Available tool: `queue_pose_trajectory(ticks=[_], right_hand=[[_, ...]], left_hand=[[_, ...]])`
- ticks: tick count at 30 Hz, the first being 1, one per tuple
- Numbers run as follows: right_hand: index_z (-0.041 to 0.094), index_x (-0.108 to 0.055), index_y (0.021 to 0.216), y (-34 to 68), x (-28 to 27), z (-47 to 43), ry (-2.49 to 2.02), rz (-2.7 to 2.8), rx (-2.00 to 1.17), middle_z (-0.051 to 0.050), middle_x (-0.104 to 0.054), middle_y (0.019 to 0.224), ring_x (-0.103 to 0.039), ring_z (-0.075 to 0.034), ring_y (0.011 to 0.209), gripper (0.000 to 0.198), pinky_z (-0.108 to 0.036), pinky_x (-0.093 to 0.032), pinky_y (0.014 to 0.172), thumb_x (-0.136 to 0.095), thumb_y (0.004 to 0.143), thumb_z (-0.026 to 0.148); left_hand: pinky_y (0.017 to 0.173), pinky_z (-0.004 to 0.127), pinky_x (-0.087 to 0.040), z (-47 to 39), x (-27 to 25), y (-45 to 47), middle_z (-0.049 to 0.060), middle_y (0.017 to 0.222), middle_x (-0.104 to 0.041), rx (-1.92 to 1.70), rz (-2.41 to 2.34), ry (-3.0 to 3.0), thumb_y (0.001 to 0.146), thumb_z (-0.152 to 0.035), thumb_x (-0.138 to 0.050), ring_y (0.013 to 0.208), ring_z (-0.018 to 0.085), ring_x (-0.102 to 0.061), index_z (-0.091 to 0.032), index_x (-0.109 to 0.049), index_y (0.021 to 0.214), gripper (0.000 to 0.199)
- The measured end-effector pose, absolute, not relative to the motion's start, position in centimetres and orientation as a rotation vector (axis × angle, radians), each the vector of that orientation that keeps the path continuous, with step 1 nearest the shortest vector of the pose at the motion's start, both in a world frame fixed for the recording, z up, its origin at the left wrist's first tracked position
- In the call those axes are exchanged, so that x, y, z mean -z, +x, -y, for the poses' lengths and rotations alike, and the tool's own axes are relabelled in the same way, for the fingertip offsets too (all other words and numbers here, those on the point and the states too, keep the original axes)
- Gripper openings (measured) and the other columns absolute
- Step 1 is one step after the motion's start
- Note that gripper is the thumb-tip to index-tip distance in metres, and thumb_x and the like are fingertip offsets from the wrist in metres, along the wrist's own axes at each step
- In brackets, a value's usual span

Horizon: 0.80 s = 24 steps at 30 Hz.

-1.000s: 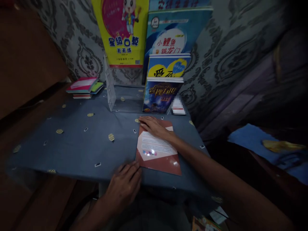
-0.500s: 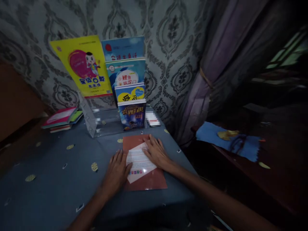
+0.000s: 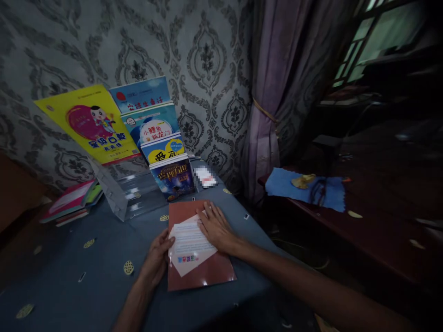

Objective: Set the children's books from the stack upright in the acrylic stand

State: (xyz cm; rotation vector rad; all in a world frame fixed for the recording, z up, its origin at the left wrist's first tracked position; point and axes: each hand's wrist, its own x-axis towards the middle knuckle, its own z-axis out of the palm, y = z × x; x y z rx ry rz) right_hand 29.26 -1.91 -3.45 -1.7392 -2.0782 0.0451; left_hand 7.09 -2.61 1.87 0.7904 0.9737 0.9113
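Observation:
A thin reddish-brown book [image 3: 216, 272] lies on the cloth-covered table, a pale slanted panel of print on its cover. At its left edge, my left hand [image 3: 156, 260] pinches it, thumb on top and the other fingers partly hidden at the edge. My right hand [image 3: 216, 228] rests flat on the upper right of the cover with fingers stretched out. Just beyond stands a clear stepped rack [image 3: 117, 193] with a dark blue book [image 3: 173, 177] in front and several children's books rising behind it. A yellow workbook [image 3: 93, 124] stands in its left part.
A small stack of books [image 3: 71, 200] lies at the left of the blue-grey table [image 3: 104, 286]. Behind the rack's right side is a blurred white item [image 3: 206, 176]. To the right, a dark red surface holds a blue cloth [image 3: 287, 186]; a purple curtain [image 3: 265, 133] hangs behind.
My left hand has gone from lying flat on the book's left side to gripping its edge. My right hand stays spread on the cover. The view has swung to the right.

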Motion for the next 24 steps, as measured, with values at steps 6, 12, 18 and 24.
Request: queue_pose_trajectory(ticks=[6, 12, 18, 24], right_hand=[[0.014, -0.046, 0.154, 29.6, 3.4, 1.8, -1.621, 1.948, -0.282, -0.023, -0.033, 0.165, -0.025, -0.039, 0.155, 0.056, -0.063, -0.026, 0.123, -0.044, 0.103, 0.037], [0.016, -0.031, 0.16, 29.6, 3.0, 0.7, -1.152, 1.378, -0.834, -0.022, -0.048, 0.156, -0.053, -0.034, 0.139, 0.087, -0.057, -0.045, 0.114, -0.068, 0.089, 0.049], [0.016, -0.073, 0.109, 30.0, 1.1, 0.2, -0.781, 1.218, -1.33, -0.01, -0.08, 0.103, -0.075, -0.027, 0.099, 0.057, -0.05, -0.056, 0.099, -0.086, 0.07, 0.056], [0.02, -0.08, 0.098, 31.0, 0.4, 0.5, -0.785, 1.343, -0.975, -0.007, -0.08, 0.096, -0.075, -0.026, 0.091, 0.046, -0.044, -0.059, 0.09, -0.077, 0.08, 0.062]], left_hand=[[0.092, 0.046, -0.063, 2.8, -2.8, 8.1, 0.015, 0.119, -0.076, -0.868, -0.928, 0.825, 0.065, -0.024, -0.09, 0.106, 0.035, -0.075, -0.017, -0.054, 0.139, 0.083], [0.097, 0.045, -0.061, 1.5, -5.7, 6.8, 0.014, 0.134, -0.068, -0.971, -0.973, 1.118, 0.069, -0.043, -0.088, 0.115, 0.035, -0.071, -0.02, -0.05, 0.148, 0.091], [0.106, 0.04, -0.055, 0.7, -8.3, 5.1, 0.011, 0.136, -0.068, -0.954, -0.969, 1.746, 0.088, -0.056, -0.07, 0.124, 0.031, -0.065, -0.019, -0.063, 0.138, 0.063], [0.113, 0.047, -0.048, 0.2, -6.9, 3.8, 0.01, 0.125, -0.075, -0.955, -0.939, 2.12, 0.095, -0.055, -0.058, 0.124, 0.031, -0.066, -0.023, -0.076, 0.122, 0.045]])
